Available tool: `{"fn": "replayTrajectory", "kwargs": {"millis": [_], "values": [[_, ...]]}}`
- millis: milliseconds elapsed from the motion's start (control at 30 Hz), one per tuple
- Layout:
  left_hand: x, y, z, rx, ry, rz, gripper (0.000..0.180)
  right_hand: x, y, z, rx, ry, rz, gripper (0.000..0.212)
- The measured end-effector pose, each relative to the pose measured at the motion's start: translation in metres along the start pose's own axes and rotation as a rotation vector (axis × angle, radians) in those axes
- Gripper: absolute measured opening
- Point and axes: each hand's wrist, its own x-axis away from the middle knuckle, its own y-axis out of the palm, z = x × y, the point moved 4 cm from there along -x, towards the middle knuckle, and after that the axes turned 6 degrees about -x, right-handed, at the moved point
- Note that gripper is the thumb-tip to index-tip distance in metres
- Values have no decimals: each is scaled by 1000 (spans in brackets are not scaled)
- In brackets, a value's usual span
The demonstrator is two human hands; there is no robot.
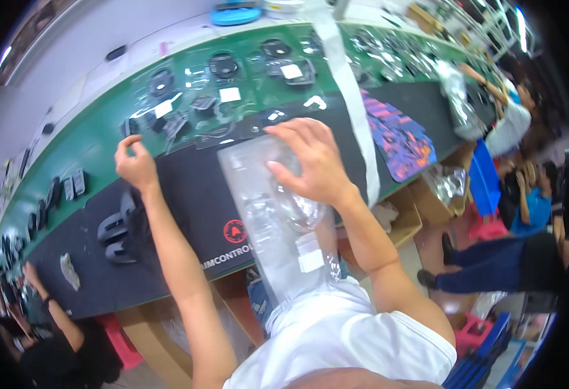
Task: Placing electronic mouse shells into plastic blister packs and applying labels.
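A long clear plastic blister pack [265,227] lies slantwise over the black mat [193,214] and past the table's near edge toward my body. A small white label [310,256] shows near its lower end. My right hand [313,159] is over the upper part of the pack, thumb and fingers apart; the palm side is hidden. Left of the pack, my left hand [136,167] is raised near the mat's far edge with its fingers curled in. Whether something small is between those fingertips cannot be seen. Bagged dark parts [174,123] lie just beyond it.
Several bagged dark round parts [223,65] line the green table [103,129]. Dark curved shells [119,227] sit on the mat at left. A white strip [349,91] crosses the table beside a purple patterned mat [398,139]. Cardboard boxes [391,230] stand below; other people work at both sides.
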Motion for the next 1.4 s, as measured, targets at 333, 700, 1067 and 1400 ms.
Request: {"fn": "replayTrajectory", "kwargs": {"millis": [333,700,1067,1400], "values": [[10,7,1,45,-32,-107,17,8,6,-4,-13,-45,84,46],[38,-32,78,674,-207,-537,26,-12,43,17,-4,-63,-5,50],[254,-211,133,566,-47,-765,61,-30,45,2,-52,-120,-125,46],[239,-208,150,332,312,-817,72,-42,58,4,-30,-134,-269,46]]}}
